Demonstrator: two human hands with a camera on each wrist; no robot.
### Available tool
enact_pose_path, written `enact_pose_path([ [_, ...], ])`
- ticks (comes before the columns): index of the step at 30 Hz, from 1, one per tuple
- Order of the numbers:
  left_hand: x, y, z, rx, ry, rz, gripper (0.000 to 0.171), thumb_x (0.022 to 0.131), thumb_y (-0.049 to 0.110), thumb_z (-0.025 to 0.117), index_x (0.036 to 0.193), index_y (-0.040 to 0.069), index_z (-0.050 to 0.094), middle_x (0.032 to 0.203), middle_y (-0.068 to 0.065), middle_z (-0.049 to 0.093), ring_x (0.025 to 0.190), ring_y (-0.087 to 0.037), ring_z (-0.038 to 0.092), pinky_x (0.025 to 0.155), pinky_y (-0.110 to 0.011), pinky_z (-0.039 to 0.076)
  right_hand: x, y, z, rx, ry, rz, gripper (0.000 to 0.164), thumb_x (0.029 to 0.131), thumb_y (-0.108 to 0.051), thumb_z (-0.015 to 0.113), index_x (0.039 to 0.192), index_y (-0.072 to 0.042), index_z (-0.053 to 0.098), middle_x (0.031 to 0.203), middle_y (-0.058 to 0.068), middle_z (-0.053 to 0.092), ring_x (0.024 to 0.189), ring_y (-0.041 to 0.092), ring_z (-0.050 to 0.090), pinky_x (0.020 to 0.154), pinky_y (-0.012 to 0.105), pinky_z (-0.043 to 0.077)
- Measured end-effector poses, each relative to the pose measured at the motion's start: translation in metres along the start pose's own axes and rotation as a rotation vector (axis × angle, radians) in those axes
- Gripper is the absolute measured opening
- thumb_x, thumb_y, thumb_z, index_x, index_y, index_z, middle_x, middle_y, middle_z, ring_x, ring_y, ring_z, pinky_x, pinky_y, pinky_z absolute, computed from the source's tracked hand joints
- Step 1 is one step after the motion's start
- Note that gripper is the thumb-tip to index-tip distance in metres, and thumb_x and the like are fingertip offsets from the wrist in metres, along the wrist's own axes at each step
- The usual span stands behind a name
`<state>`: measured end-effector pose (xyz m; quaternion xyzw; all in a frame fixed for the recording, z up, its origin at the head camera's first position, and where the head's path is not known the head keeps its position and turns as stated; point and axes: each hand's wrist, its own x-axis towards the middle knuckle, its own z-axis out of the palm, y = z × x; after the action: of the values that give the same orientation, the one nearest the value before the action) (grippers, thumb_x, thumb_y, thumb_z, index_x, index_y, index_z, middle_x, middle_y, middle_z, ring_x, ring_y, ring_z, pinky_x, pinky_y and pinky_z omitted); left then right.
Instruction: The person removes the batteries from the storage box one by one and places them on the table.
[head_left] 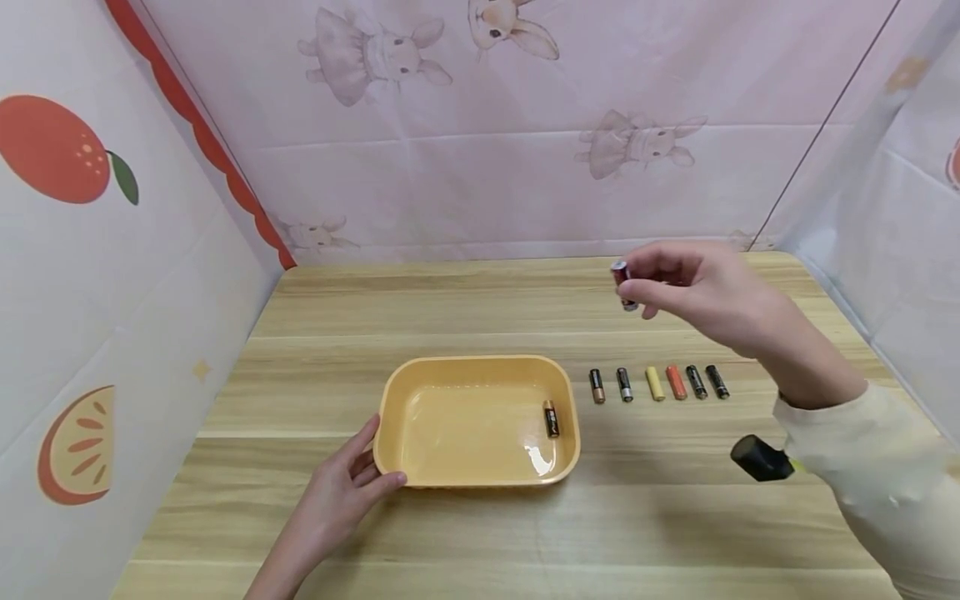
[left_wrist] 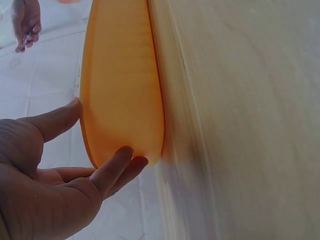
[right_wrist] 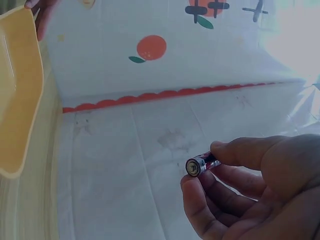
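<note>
My right hand (head_left: 720, 292) is raised above the table, to the right of the basin, and pinches a dark red and silver battery (head_left: 623, 285) between thumb and fingers. In the right wrist view the metal end of this battery (right_wrist: 200, 164) faces the camera. My left hand (head_left: 335, 492) grips the near left corner of a yellow plastic basin (head_left: 480, 360), with its fingers along the outer wall (left_wrist: 122, 75). One black and copper battery (head_left: 551, 419) lies inside the basin by its right wall.
Right of the basin, several batteries lie in a row on the wooden table (head_left: 480, 542): black ones (head_left: 597, 386), a yellow one (head_left: 655, 383) and an orange one (head_left: 676, 382). Printed cloths (head_left: 487, 200) stand behind and at both sides. A black device (head_left: 761, 458) sits by the right sleeve.
</note>
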<state>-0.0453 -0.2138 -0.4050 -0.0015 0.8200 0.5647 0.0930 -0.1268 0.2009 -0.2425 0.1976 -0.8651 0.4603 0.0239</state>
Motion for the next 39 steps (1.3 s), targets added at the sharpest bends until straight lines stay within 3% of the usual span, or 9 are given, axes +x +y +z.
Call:
enact_pose_path([
  [8,-0.001,0.000,-0.001,-0.011,-0.004,-0.003,0.088,0.089,-0.002,0.079,0.160,-0.003,0.027,0.149,-0.033,0.047,0.127,-0.038,0.061,0.091,-0.028,0.060,-0.015,0.017,-0.023,-0.013,0.098,0.111,0.015,0.099,-0.011,0.072,0.112,-0.003,0.073,0.099,0.003,0.073,0.078,0.018,0.069,0.072,0.022,0.058],
  [18,-0.002,0.002,-0.001,-0.022,-0.004,0.003,0.088,0.089,-0.002,0.079,0.160,-0.003,0.028,0.147,-0.034,0.048,0.127,-0.038,0.060,0.091,-0.028,0.060,-0.037,0.056,-0.045,0.077,0.169,0.192,0.011,0.100,-0.003,0.068,0.106,-0.008,0.075,0.097,-0.003,0.072,0.082,0.013,0.068,0.068,0.024,0.060],
  [28,-0.001,0.001,-0.001,-0.020,-0.005,0.005,0.087,0.089,-0.001,0.079,0.160,-0.003,0.028,0.149,-0.034,0.047,0.128,-0.039,0.060,0.092,-0.028,0.060,-0.055,0.094,-0.064,0.132,0.137,0.214,0.022,0.102,0.001,0.063,0.104,-0.016,0.077,0.092,-0.004,0.072,0.079,0.010,0.067,0.067,0.019,0.059],
  [39,0.000,0.001,-0.001,-0.020,-0.004,0.003,0.088,0.089,-0.001,0.080,0.160,-0.003,0.028,0.149,-0.033,0.047,0.127,-0.038,0.060,0.092,-0.028,0.060,-0.069,0.132,-0.073,0.131,0.113,0.316,0.026,0.105,-0.004,0.061,0.102,-0.025,0.076,0.091,-0.009,0.072,0.077,0.010,0.067,0.068,0.020,0.060],
])
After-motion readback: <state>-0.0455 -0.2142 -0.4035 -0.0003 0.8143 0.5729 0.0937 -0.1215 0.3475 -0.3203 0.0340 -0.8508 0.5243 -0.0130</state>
